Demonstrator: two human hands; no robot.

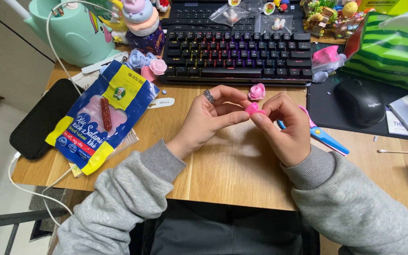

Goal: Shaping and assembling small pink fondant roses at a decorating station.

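Observation:
My left hand (211, 115) and my right hand (284, 125) meet above the wooden desk (232, 165), both pinching a small bright pink clay piece (252, 109) between thumbs and fingertips. A ring sits on a left finger. Just beyond the hands, a finished pink clay rose (257, 91) lies on the desk in front of the black keyboard (237, 52). More clay roses, pink and pale blue (145, 63), lie left of the keyboard. Pink-and-blue scissors (322, 134) lie under my right hand.
A blue and yellow snack bag (100, 118) lies at left beside a black phone (41, 118) on a white cable. A black mouse (364, 101) sits on a dark mat at right, near a watermelon-striped pouch (393, 52). A green elephant-shaped container (74, 30) stands back left.

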